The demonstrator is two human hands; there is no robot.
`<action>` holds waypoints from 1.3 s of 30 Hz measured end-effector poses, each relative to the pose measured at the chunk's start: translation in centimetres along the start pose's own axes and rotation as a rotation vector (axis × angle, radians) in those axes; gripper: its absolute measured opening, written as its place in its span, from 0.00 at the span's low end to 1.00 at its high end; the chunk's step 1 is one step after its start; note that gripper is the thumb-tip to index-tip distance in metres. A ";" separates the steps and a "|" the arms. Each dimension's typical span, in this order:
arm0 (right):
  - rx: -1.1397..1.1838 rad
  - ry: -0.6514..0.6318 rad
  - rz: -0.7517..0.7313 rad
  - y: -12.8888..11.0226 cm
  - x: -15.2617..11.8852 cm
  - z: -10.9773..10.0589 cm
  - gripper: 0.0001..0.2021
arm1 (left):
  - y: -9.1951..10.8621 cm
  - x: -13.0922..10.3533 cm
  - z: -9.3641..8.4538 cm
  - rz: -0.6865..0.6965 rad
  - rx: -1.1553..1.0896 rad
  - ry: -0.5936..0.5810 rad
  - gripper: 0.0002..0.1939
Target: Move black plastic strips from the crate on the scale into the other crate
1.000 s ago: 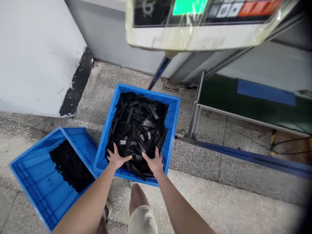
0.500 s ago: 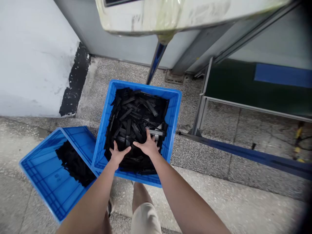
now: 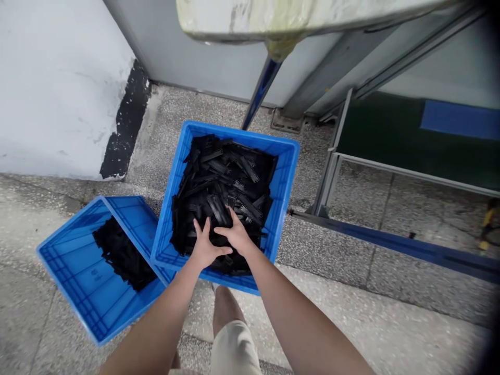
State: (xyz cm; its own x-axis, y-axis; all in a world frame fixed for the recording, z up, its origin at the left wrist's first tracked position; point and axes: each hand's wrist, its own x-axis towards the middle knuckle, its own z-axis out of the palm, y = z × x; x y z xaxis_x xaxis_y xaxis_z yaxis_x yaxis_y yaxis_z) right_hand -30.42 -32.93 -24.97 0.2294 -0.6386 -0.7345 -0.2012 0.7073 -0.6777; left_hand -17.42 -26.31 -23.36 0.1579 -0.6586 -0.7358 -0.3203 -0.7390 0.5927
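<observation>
With left hand (image 3: 205, 251) and right hand (image 3: 237, 237) both splayed, gripping nothing, prob best to level black parts (image 3: 216, 190) in the blue bin (image 3: 282, 190), straight ahead at 12 o'clock, using light, low sweeps.

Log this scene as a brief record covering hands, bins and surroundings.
Left hand: spread, at the black parts
Right hand: close beside the other, at the same parts; grip unclear
Main bin: blue, holding many loose parts
Second bin: blue, tilted, on the left, with a black pile inside
Behind main bin: blue post under a pale casing
Floor: speckled gray
</observation>
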 end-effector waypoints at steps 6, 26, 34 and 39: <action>0.328 -0.151 0.034 -0.4 -1.2 -1.9 0.39 | 2.4 -1.4 1.2 0.196 -0.025 0.013 0.63; 0.311 -0.084 -0.097 -10.8 -12.0 -2.7 0.27 | 10.6 -10.4 -1.9 0.396 -0.166 0.093 0.45; 0.357 -0.232 -0.078 -11.9 -16.0 10.1 0.34 | 5.5 -17.2 -12.8 0.287 -0.093 0.225 0.46; 0.342 -0.496 0.066 -6.6 -16.5 25.6 0.36 | -7.0 -22.0 -21.5 0.090 -0.035 0.387 0.45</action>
State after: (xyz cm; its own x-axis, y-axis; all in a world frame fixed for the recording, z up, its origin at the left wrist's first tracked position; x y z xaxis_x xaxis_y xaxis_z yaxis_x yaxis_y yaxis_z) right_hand -8.54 -19.26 -7.52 0.6603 -0.4309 -0.6151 0.0688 0.8503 -0.5218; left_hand 1.39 -9.72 -4.26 0.4729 -0.7208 -0.5069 -0.3179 -0.6760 0.6648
